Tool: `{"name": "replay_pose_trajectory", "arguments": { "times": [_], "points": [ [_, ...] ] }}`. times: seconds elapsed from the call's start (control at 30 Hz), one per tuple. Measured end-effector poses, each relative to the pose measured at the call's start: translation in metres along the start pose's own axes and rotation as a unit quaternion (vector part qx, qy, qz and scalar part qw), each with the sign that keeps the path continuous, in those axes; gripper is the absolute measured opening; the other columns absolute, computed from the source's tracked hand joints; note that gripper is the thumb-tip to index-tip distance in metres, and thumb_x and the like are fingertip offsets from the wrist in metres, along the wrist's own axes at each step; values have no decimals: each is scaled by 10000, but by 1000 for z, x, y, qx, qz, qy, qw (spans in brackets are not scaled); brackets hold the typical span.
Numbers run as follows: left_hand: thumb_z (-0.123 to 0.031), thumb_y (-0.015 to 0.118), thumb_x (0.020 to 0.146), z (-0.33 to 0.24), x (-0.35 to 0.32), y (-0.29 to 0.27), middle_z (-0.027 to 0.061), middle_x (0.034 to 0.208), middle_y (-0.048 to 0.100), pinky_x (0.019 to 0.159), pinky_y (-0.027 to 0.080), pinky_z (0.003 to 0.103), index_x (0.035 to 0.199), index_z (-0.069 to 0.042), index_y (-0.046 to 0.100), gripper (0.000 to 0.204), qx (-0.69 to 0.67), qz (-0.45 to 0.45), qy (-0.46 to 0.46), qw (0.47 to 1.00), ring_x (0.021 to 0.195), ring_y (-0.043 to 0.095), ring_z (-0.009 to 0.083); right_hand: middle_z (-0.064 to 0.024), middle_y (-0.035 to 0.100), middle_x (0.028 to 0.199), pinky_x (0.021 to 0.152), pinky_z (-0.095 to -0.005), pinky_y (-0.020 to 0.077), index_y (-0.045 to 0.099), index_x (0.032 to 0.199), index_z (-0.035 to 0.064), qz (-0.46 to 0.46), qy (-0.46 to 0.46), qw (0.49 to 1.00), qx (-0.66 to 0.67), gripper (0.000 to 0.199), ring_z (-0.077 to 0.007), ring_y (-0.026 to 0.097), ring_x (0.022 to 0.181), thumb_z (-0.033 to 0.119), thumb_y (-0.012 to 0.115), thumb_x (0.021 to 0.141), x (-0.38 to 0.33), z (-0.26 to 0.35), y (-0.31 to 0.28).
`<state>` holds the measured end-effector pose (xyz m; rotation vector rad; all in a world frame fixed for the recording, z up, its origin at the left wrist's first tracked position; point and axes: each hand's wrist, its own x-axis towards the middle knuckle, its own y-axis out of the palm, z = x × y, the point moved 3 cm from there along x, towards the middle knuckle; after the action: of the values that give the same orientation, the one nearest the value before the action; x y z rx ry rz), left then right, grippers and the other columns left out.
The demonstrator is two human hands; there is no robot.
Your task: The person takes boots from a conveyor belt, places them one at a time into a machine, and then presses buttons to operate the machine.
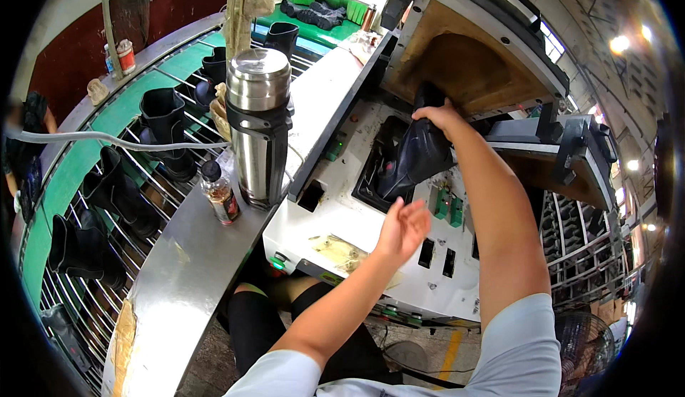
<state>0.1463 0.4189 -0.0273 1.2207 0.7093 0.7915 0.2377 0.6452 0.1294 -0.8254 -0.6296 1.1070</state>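
A black leather boot point(419, 153) stands tilted over a dark, black-framed recess point(367, 183) in the white machine top point(314, 234). Its toe end points toward me. My right hand point(439, 116) grips the boot's upper part, fingers wrapped around it. Just nearer than the boot, my left hand point(404, 231) hovers with its palm turned up, the fingers loosely spread and nothing in them. Behind the boot a raised lid point(492, 54) shows a brown, worn inner face. How deep the boot reaches into the recess is hidden.
To the left, a steel flask point(258, 140) and a small bottle point(220, 194) stand on a metal ledge point(193, 254). Several black boots point(163, 122) sit on a curved roller conveyor beyond it. A second lid point(564, 161) is at the right, near a rack point(571, 247). A fan point(581, 347) stands lower right.
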Motion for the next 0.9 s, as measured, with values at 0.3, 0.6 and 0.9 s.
{"name": "replay_pose_trajectory", "arguments": {
  "times": [0.3, 0.6, 0.9],
  "points": [
    [-381, 539, 932, -61, -235, -170, 48, 726, 613, 604, 458, 275, 945, -34, 619, 356, 313, -56, -190, 929, 677, 598, 153, -248, 358, 1429, 1053, -384, 361, 144, 1464, -23, 51, 85, 994, -37, 1186, -338, 413, 1292, 327, 802, 542, -26, -17, 62],
    [-232, 547, 912, -109, -231, -183, 44, 730, 584, 648, 503, 275, 939, -48, 598, 193, 466, -276, -34, 840, 658, 586, 146, -277, 401, 1391, 1059, -405, 368, 213, 1452, 8, 30, 107, 990, -91, 1123, -374, 410, 1296, 518, 747, 605, -54, -18, 72],
    [-186, 530, 907, -121, -231, -183, 73, 834, 623, 674, 504, 274, 976, -38, 590, 175, 465, -283, 54, 837, 745, 606, 154, -260, 507, 1299, 1003, -357, 414, 503, 1309, 13, 97, -105, 978, -150, 885, -340, 518, 1190, 442, 736, 571, -129, 0, 62]
  ]
}}
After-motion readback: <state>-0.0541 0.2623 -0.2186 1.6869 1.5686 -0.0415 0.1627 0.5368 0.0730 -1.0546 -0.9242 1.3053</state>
